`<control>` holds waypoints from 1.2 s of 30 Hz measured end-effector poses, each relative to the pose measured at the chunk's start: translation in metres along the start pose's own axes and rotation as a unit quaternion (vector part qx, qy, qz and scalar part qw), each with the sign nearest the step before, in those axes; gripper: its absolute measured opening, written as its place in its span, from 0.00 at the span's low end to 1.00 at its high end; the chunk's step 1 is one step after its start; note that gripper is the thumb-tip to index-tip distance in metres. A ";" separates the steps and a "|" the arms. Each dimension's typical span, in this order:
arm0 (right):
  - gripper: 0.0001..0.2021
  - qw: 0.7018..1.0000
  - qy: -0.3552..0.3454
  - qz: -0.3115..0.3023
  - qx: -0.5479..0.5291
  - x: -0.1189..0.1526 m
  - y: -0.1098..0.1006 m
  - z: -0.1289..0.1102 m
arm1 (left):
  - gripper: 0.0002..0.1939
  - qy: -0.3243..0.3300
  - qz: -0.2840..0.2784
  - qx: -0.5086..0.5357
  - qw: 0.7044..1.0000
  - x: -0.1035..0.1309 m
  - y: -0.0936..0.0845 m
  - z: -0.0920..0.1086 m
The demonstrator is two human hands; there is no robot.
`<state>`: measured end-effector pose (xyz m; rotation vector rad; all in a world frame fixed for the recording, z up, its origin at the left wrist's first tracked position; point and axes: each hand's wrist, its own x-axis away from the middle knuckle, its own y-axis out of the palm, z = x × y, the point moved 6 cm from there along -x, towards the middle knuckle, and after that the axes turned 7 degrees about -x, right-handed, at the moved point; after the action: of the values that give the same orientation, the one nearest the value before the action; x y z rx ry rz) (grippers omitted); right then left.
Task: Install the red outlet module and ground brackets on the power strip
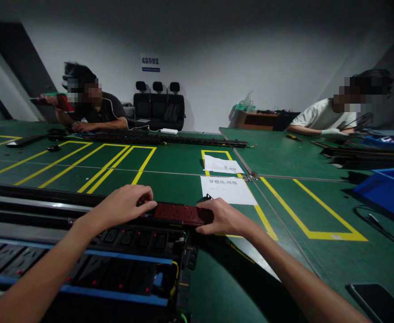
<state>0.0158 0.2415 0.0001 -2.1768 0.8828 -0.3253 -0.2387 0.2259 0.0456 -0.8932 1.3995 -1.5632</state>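
A dark red socket strip (pixel 177 214) lies across the end of a long black rail, its socket faces up. My right hand (pixel 220 216) grips its right end, thumb in front and fingers behind. At its left end my left hand (pixel 124 205) is curled, with the thumb along the front edge and the fingertips partly hidden behind. Just below, nearer me, stand black power strips (pixel 126 278) with rows of sockets, small red dots, blue edges and a yellow wire at the right end.
White paper sheets (pixel 229 189) lie on the green table (pixel 183 179) marked with yellow tape. A blue bin (pixel 385 193), cables and a phone (pixel 378 303) are on the right. Two people sit across the table, one beside a long black strip (pixel 203 141).
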 end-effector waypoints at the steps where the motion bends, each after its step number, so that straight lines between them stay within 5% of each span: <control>1: 0.10 1.000 0.006 -0.008 -0.011 0.000 0.000 0.000 | 0.20 0.008 0.011 0.004 1.000 0.000 0.000 0.000; 4: 0.10 1.000 0.012 -0.006 -0.016 0.001 0.000 0.001 | 0.35 0.029 -0.009 0.043 0.999 -0.002 0.012 -0.001; 7: 0.12 1.000 0.009 0.009 0.007 0.002 0.000 0.001 | 0.39 0.035 -0.054 0.085 0.994 -0.002 0.027 0.001; 12: 0.24 0.997 0.004 0.030 0.074 0.003 0.000 0.002 | 0.35 0.038 -0.056 0.100 0.993 -0.005 0.031 0.012; 24: 0.17 0.994 -0.036 0.005 0.107 -0.015 0.012 -0.015 | 0.35 0.019 -0.068 0.073 0.995 -0.011 0.029 0.015; 29: 0.32 0.995 -0.019 -0.005 0.100 -0.004 -0.004 -0.013 | 0.34 0.013 -0.073 0.076 0.994 -0.012 0.028 0.014; 33: 0.17 0.987 0.072 -0.072 0.125 0.008 -0.016 -0.003 | 0.34 0.014 -0.071 0.078 0.994 -0.012 0.028 0.014; 36: 0.13 0.990 0.057 -0.070 0.112 0.006 -0.018 -0.007 | 0.35 0.020 -0.072 0.076 0.994 -0.012 0.027 0.015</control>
<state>0.0257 0.2423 0.0175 -2.0300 0.7196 -0.5947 -0.2173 0.2300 0.0204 -0.8923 1.2467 -1.7793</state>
